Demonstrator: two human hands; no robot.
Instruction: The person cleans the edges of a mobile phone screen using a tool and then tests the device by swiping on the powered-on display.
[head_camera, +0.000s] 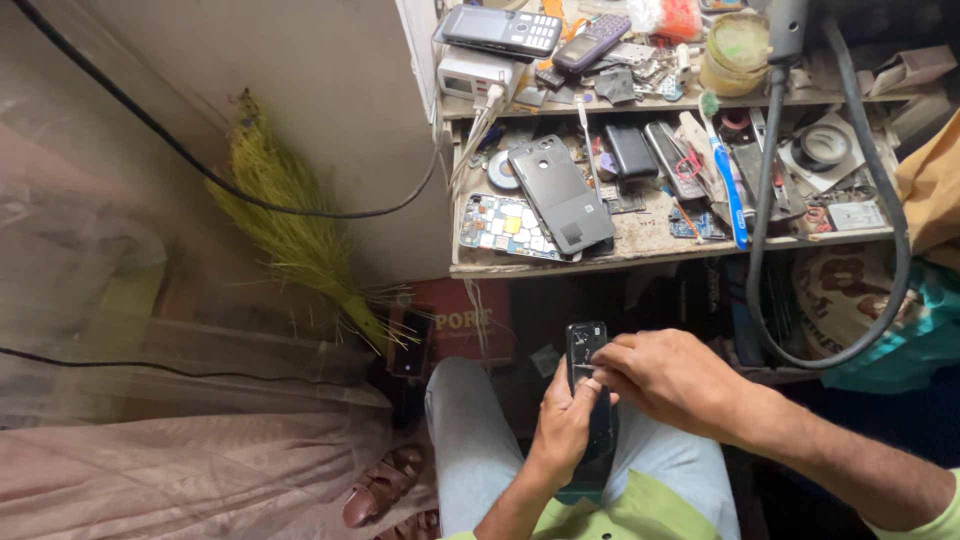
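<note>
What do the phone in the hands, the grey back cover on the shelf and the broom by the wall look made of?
Phone: dark inner frame, likely plastic with metal parts; it looks opened, but detail is too small to be sure. Both hands hold it.
Back cover: matte grey, smooth with cut-out holes; plastic or painted metal, can't tell which.
Broom: dry yellow-green grass or plant fibre, loose frayed strands.

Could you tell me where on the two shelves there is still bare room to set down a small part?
The lower shelf has one bare patch along its front edge, between the grey phone back cover and the blue toothbrush. Elsewhere it is crowded. The upper shelf is packed. Both hands, left and right, hold a dark phone.
</note>
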